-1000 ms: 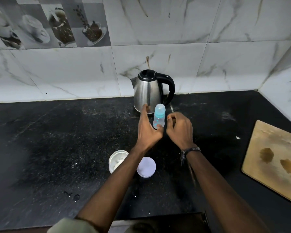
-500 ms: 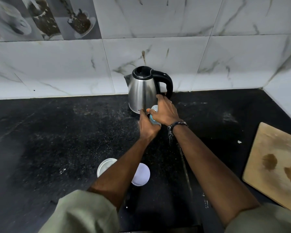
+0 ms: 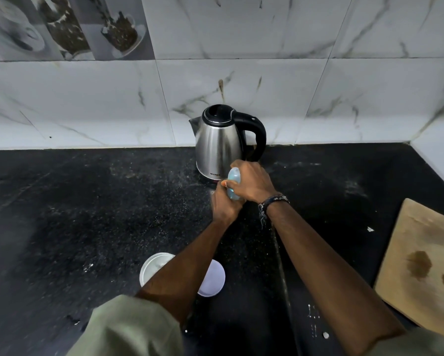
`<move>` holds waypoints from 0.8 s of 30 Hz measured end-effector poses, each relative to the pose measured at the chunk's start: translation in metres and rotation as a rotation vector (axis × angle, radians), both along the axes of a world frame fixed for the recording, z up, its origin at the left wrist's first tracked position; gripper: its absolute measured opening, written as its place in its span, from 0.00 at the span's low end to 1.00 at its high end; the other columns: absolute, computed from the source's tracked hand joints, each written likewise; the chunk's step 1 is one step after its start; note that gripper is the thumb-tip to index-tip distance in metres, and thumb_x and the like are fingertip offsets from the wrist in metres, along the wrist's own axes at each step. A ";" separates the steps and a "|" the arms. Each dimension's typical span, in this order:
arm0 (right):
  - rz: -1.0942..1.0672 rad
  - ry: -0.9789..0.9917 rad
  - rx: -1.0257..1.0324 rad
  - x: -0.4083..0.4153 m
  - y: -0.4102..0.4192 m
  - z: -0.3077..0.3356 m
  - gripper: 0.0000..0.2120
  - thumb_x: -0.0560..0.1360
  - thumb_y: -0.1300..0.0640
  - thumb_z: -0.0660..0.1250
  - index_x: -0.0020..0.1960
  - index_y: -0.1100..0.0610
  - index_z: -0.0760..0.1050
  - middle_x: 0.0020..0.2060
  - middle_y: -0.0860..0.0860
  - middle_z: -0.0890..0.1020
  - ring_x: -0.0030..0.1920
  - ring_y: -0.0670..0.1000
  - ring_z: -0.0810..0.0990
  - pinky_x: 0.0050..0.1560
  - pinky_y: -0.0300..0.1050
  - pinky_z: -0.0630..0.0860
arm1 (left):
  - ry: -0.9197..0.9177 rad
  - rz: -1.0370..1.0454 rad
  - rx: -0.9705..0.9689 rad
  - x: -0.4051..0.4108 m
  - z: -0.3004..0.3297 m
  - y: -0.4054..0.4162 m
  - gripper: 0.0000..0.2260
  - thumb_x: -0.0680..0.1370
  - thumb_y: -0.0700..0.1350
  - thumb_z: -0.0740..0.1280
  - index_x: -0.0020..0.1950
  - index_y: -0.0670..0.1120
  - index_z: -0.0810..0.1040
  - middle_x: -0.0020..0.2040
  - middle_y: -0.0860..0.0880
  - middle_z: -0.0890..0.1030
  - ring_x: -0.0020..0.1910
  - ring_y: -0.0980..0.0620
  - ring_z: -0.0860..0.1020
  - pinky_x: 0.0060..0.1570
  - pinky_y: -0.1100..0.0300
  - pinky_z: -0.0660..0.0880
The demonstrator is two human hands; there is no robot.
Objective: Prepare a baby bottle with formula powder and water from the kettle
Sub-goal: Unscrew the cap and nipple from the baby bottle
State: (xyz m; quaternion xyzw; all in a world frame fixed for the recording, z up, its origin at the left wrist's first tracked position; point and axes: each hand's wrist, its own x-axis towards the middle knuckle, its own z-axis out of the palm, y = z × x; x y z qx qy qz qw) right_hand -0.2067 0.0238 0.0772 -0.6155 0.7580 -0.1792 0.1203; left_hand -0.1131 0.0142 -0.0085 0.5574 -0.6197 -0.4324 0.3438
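Counter: black stone, dusted with white powder.
Kettle: placed at the back edge, by the wall.
Right hand: fingers are curled over the bottle top.
Left hand: fingers are wrapped around the bottle's lower part.
Baby bottle: blue, held upright just before the kettle.

Black speckled surface is carrying a steel kettle at the back wall, an open tub touching its lid near the front, and a wooden board lying at right.

Marble-tiled wall — black countertop.
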 end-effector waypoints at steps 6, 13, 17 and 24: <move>0.002 -0.041 -0.015 -0.005 0.007 0.004 0.22 0.72 0.45 0.75 0.61 0.54 0.77 0.55 0.56 0.83 0.56 0.59 0.80 0.50 0.48 0.75 | 0.003 -0.014 -0.036 -0.001 -0.001 0.004 0.20 0.71 0.39 0.80 0.59 0.38 0.79 0.52 0.41 0.85 0.51 0.42 0.84 0.48 0.51 0.79; -0.018 -0.155 -0.153 -0.014 0.034 0.011 0.26 0.68 0.40 0.76 0.61 0.52 0.78 0.53 0.52 0.85 0.53 0.55 0.83 0.53 0.51 0.80 | 0.048 -0.066 -0.158 0.007 0.013 0.031 0.23 0.72 0.47 0.77 0.63 0.41 0.78 0.52 0.45 0.86 0.49 0.45 0.85 0.48 0.49 0.81; -0.053 -0.359 -0.283 -0.016 0.063 0.022 0.23 0.69 0.39 0.75 0.57 0.53 0.80 0.51 0.47 0.85 0.51 0.48 0.84 0.53 0.52 0.82 | 0.039 -0.138 -0.271 0.020 0.031 0.058 0.23 0.75 0.53 0.77 0.64 0.44 0.77 0.53 0.48 0.86 0.50 0.49 0.85 0.47 0.55 0.80; -0.064 -0.530 -0.349 0.003 0.132 0.040 0.20 0.71 0.35 0.70 0.52 0.50 0.80 0.43 0.44 0.85 0.44 0.44 0.84 0.47 0.54 0.83 | 0.047 -0.177 -0.358 0.058 0.057 0.131 0.16 0.75 0.52 0.77 0.58 0.50 0.77 0.45 0.54 0.83 0.41 0.54 0.82 0.42 0.52 0.79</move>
